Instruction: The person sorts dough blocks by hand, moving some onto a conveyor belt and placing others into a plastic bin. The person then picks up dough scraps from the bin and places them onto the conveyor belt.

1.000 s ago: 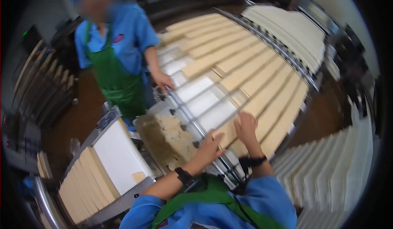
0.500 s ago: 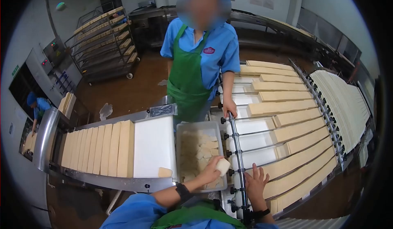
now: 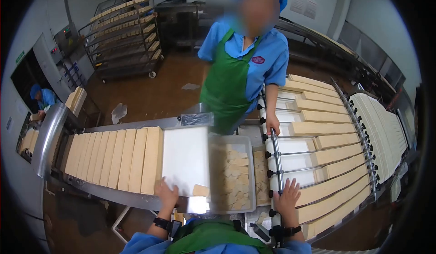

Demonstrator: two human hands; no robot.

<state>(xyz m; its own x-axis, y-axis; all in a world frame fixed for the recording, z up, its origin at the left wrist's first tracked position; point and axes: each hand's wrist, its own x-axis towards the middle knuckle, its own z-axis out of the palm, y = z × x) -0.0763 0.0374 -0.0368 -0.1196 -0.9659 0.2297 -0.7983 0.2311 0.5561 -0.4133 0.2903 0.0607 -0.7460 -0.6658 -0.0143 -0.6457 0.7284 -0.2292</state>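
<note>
My left hand (image 3: 167, 193) is at the near edge of the left conveyor's white belt (image 3: 185, 156), fingers spread and holding nothing. It is beside the nearest of several long cream-coloured slabs (image 3: 150, 163) standing side by side. A small cream-coloured piece (image 3: 200, 190) lies on the belt just right of that hand. My right hand (image 3: 287, 202) is open too, fingers fanned out over the near end of the right conveyor, by its metal rail (image 3: 278, 158) and the long cream-coloured strips (image 3: 334, 183). Between my hands, a plastic bin (image 3: 251, 181) holds many broken pieces (image 3: 237, 174).
A co-worker in a green apron (image 3: 227, 79) stands across from me, one hand (image 3: 272, 123) on the rail. Thin rods divide the right conveyor into lanes. A wheeled rack (image 3: 122, 56) of slabs stands behind at left. Another person (image 3: 43, 97) works at far left.
My left hand has let go of the pale piece it held above the bin and moved left to the conveyor edge. My right hand stays by the rail. The view has shifted.
</note>
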